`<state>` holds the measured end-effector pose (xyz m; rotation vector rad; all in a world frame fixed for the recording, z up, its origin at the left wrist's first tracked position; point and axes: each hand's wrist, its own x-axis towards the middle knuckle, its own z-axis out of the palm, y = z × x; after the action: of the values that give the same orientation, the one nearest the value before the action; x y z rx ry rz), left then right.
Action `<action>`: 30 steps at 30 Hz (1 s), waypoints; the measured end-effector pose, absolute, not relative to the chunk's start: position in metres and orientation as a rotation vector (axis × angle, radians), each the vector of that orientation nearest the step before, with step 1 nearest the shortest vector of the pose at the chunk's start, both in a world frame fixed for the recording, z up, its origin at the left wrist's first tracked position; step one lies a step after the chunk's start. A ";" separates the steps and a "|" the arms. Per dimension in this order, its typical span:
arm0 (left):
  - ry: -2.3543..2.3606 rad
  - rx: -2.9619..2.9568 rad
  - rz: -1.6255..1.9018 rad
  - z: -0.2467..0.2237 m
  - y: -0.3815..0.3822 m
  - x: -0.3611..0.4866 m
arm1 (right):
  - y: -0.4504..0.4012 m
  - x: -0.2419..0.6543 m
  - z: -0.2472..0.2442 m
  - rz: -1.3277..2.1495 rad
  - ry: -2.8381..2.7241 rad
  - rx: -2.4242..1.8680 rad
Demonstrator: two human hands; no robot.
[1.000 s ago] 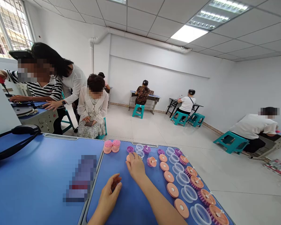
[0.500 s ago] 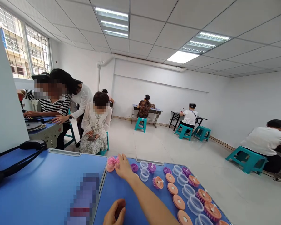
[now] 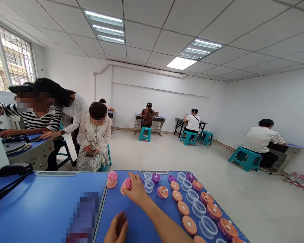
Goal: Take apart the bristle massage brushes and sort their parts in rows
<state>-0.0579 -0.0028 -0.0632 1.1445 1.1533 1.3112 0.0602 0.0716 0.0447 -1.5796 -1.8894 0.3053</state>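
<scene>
My right hand (image 3: 135, 189) reaches over the blue table (image 3: 139, 219), its fingers closed on a pink bristled piece (image 3: 127, 183) with a paler pink base. Left of it stands a similar pink bristled piece (image 3: 112, 179), apart from the hand. My left hand (image 3: 117, 227) rests near the front, fingers curled and apart, with nothing visible in it. Right of my right hand lie an orange bristled disc (image 3: 163, 191), a purple bristled disc (image 3: 156, 178) and clear rings (image 3: 148, 186).
Rows of orange discs (image 3: 183, 208), clear rings (image 3: 199, 208) and orange-purple bristled discs (image 3: 214, 211) line the table's right side. A black strap (image 3: 15, 170) lies at the left. A seated person (image 3: 95, 135) is beyond the table; others work farther back.
The view has turned right. My right hand now holds a pink bristled piece right of the other one, with a wider gap between them. My left hand remains near the front.
</scene>
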 end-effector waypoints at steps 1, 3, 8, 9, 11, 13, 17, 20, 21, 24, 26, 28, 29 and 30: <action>1.140 1.129 1.303 -0.060 -0.004 -0.058 | 0.060 0.065 0.045 0.341 -1.877 -1.554; 1.156 1.072 1.373 -0.052 -0.007 -0.056 | 0.037 0.072 0.045 0.436 -1.844 -1.491; 0.990 1.128 1.340 -0.039 -0.016 -0.050 | -0.006 0.084 0.041 0.682 -1.783 -1.456; 0.980 1.136 1.309 -0.037 -0.018 -0.049 | -0.011 0.086 0.040 0.731 -1.765 -1.461; 0.946 1.165 1.272 -0.035 -0.021 -0.049 | -0.017 0.088 0.038 0.817 -1.714 -1.474; 0.927 1.179 1.269 -0.031 -0.022 -0.050 | -0.019 0.090 0.036 0.893 -1.644 -1.480; 0.976 1.174 1.298 -0.022 -0.024 -0.051 | -0.020 0.094 0.033 1.272 -1.354 -1.363; 1.013 1.190 1.283 -0.015 -0.025 -0.052 | -0.024 0.096 0.030 1.505 -1.178 -1.272; 1.026 1.196 1.271 -0.014 -0.025 -0.052 | -0.025 0.097 0.028 1.530 -1.163 -1.265; 1.075 1.201 1.229 -0.011 -0.026 -0.053 | -0.029 0.097 0.023 1.587 -1.128 -1.253; 1.094 1.199 1.209 -0.010 -0.026 -0.053 | -0.031 0.098 0.019 1.646 -1.069 -1.226; 1.091 1.198 1.193 -0.011 -0.026 -0.052 | -0.031 0.098 0.015 1.693 -0.979 -1.186; 1.077 1.199 1.185 -0.011 -0.026 -0.052 | -0.032 0.098 0.013 1.706 -0.934 -1.168; 1.057 1.200 1.175 -0.012 -0.026 -0.051 | -0.032 0.098 0.010 1.711 -0.895 -1.156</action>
<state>-0.0514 -0.0257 -0.0121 1.1999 1.0566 1.1747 0.0983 -0.0320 0.0102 -1.1561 -0.8954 1.7107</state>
